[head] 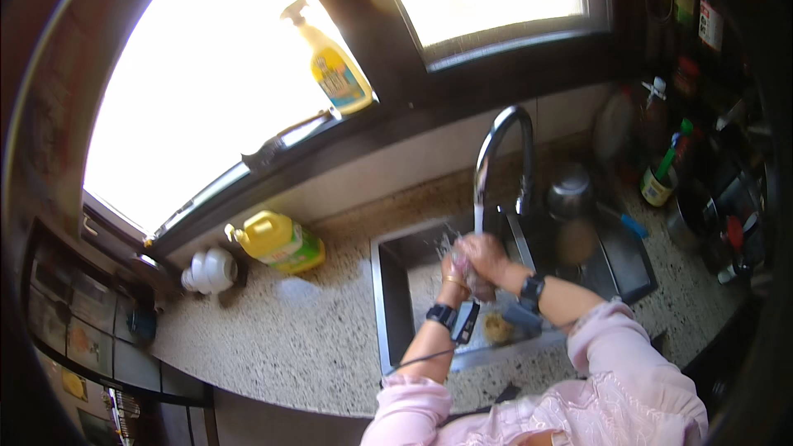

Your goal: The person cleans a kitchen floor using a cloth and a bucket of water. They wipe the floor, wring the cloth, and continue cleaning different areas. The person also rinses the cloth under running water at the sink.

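Observation:
Water runs from the chrome gooseneck faucet point(495, 130) onto my hands above the left basin of a stainless steel sink point(393, 285). My left hand point(452, 267) and my right hand point(486, 255) are pressed together around a small wet, partly see-through object point(478, 285). Blur, water and fingers hide most of it, so its kind is unclear. Splashes fly off at the left. Below my wrists, a round yellowish scrubber point(497, 327) lies toward the basin's near side, beside a bluish-grey item point(521, 316).
A yellow jug with a pump point(285, 241) and stacked white bowls point(212, 270) stand on the speckled counter point(285, 334). A spray bottle point(337, 74) rests on the windowsill. Right of the faucet are a metal pot point(570, 189), a blue handle point(633, 225) and a utensil can point(657, 189).

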A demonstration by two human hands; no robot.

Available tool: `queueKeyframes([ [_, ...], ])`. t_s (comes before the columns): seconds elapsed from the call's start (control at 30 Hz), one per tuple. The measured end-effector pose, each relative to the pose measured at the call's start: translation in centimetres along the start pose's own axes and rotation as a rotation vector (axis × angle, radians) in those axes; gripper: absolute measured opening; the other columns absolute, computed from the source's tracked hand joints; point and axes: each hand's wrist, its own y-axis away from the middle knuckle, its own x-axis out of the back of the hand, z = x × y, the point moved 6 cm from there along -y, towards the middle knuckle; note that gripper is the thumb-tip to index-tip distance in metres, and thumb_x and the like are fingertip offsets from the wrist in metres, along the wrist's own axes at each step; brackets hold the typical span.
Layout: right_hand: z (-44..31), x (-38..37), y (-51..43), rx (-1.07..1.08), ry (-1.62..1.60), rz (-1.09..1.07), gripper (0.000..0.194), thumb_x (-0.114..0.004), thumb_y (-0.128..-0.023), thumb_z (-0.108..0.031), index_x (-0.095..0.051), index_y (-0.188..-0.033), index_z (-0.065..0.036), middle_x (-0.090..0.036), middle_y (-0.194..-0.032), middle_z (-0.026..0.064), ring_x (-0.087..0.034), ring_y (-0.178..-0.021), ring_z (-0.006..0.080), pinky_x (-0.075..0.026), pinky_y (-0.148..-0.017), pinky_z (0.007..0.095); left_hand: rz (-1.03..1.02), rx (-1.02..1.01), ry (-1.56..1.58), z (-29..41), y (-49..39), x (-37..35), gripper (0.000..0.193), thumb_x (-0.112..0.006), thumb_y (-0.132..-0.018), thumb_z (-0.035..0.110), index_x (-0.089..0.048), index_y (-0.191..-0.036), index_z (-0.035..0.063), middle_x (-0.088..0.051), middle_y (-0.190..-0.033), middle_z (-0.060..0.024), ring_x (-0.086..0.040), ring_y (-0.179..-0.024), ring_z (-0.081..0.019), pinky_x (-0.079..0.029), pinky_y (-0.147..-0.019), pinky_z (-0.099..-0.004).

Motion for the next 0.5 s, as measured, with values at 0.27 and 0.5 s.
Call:
queueKeyframes([
  [0.27,6.9,-1.0,0.5,0.215,-0.199,0.111,0.021,-0.058,-0.080,-0.024,-0.064,-0.074,-0.005,-0.059,-0.073,0.0152,-0.058,-0.076,0.0341,-0.046,-0.062,0.0409,-0.068,0.283,-0.207,2.7,1.3,0.3,0.043,-0.047,-0.092,0.041,-0.059,-0.104,0.0008,-0.064,-0.102,-0.0132,-0.063,-0.090,-0.0274,-0.052,-0.080,-0.0401],
  [0.5,10.5,0.1,2.6,-0.646,-0.915,-0.190,0.036,-0.056,-0.090,-0.036,-0.062,-0.093,-0.001,-0.061,-0.086,0.0015,-0.054,-0.077,0.0119,-0.043,-0.072,0.0277,-0.194,0.186,-0.287,8.0,3.3,1.1,0.017,-0.061,-0.079,-0.002,-0.058,-0.095,0.0017,-0.064,-0.089,-0.0086,-0.063,-0.084,-0.0214,-0.055,-0.071,-0.0356],
])
